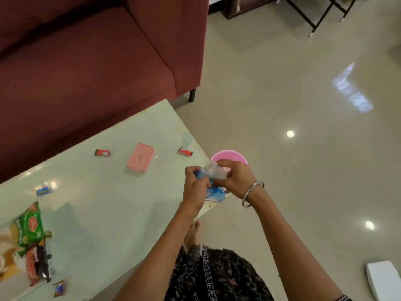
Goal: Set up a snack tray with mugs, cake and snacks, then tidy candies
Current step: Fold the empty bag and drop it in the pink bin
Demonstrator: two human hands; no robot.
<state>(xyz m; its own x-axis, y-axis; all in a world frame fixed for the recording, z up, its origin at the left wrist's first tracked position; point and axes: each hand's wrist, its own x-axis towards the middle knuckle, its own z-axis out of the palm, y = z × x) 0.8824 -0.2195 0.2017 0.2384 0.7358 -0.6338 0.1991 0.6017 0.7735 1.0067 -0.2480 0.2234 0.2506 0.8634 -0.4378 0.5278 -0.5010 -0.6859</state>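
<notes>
Left hand (194,185) and right hand (234,178) both pinching a crinkled clear-and-blue wrapper (211,172), blurred

Two red candies (102,152) (185,151) flat on table, well apart.

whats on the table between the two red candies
The pink box lies between the left red candy and the right red candy in the head view; the table is otherwise bare there.
</notes>
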